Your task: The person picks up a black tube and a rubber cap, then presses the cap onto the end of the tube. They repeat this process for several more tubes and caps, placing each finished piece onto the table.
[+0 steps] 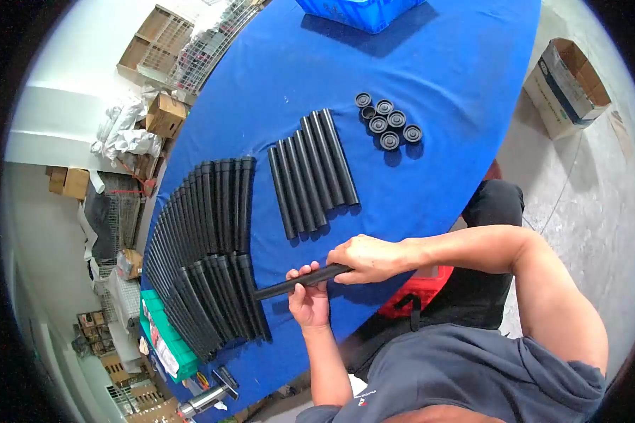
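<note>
A black tube (pixel 283 289) lies across both hands over the near edge of the blue table. My left hand (pixel 309 299) supports it from below, with thumb and fingers around its middle. My right hand (pixel 368 258) is closed over the tube's right end and hides that end. Just beyond the hands lies a row of several plain black tubes (pixel 310 173). To the left, many black tubes with wider ends (pixel 222 204) lie side by side in two overlapping fanned rows. Several round black caps (pixel 389 141) stand grouped farther back on the cloth.
The blue cloth (pixel 430 70) covers the table. At the far edge stands a blue crate (pixel 365 13). A green bin (pixel 168 338) and a metal device (pixel 210 398) are at the left edge. A red object (pixel 420 289) sits by my lap; a cardboard box (pixel 566 92) stands on the floor.
</note>
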A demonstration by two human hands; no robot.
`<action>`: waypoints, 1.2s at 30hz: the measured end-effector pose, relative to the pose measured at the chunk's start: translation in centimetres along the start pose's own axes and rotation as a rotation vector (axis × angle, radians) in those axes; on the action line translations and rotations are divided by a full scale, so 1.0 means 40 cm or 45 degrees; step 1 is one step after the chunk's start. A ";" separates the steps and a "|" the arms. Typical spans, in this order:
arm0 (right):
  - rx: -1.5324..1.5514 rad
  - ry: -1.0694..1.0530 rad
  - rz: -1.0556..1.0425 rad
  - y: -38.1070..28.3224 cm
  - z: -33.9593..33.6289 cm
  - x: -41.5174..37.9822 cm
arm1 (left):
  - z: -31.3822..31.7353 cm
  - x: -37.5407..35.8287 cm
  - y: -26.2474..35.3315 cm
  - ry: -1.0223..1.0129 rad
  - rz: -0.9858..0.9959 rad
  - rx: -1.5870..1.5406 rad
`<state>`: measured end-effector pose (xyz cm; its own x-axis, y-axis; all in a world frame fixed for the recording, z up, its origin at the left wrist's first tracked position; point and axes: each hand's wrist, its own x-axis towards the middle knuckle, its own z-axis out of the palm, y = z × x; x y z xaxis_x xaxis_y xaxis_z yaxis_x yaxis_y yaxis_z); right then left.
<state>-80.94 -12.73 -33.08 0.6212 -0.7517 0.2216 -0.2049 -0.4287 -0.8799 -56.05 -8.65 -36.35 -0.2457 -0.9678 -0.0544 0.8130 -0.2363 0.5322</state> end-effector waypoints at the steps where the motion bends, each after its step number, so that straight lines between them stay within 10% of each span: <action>1: -0.016 0.005 -0.012 0.002 0.002 -0.001 | -0.001 -0.001 0.000 0.003 -0.001 -0.002; 7: -0.328 0.144 -0.226 -0.013 0.017 -0.014 | 0.006 -0.008 -0.002 0.045 0.015 0.059; 22: 0.099 -0.215 0.228 -0.043 -0.057 0.021 | -0.006 0.005 -0.001 0.026 -0.041 0.023; 27: -0.382 0.168 -0.127 -0.027 0.010 0.001 | -0.001 0.008 -0.005 0.066 -0.029 -0.043; 31: 0.256 -0.292 0.440 -0.058 -0.069 0.028 | 0.000 0.012 -0.004 0.003 -0.024 0.025; 36: -0.245 0.134 -0.006 -0.037 -0.008 0.004 | 0.016 0.015 0.003 0.067 -0.069 -0.044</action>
<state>-80.77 -12.37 -31.60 0.5423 -0.7932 0.2771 -0.3490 -0.5127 -0.7844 -56.45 -9.20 -35.79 -0.2626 -0.9564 -0.1276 0.8171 -0.2907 0.4979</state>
